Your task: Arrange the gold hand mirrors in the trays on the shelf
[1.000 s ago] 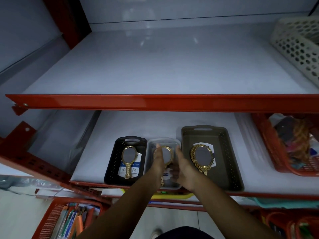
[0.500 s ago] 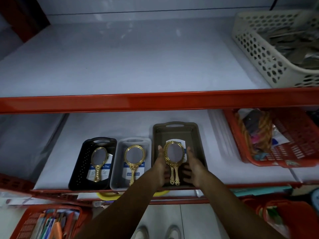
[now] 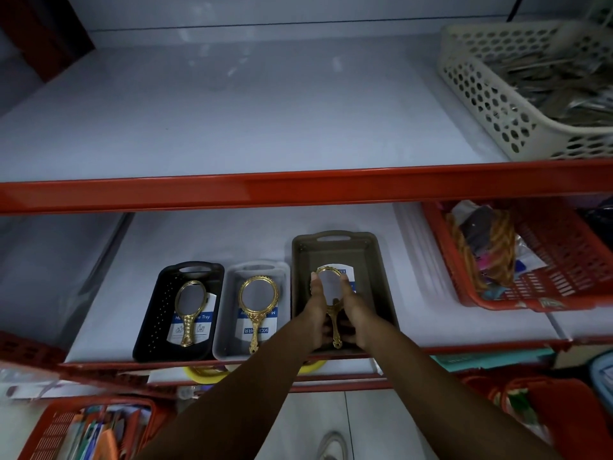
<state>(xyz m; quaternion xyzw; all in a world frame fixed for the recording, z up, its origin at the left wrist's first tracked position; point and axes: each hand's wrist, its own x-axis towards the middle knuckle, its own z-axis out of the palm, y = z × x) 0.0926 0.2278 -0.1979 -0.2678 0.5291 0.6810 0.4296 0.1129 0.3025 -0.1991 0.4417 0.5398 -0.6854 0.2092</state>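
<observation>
While both hands [image 3: 335, 310] flank the mirror [image 3: 332, 303] (olive tray [image 3: 381, 277]), rims stay near.

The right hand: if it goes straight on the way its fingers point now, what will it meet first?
Probably the far wall of the brown tray. The right hand points toward the back of the shelf, alongside the gold mirror, and only bare tray floor lies ahead of its fingertips. Depth is hard to judge here.

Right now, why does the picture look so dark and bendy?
Head view: dim light leaves the arms and lower baskets murky; the wide lens bows the red shelf edge; pale glare smudges the upper shelf; the gold mirrors stay fairly sharp, corners blur.
</observation>
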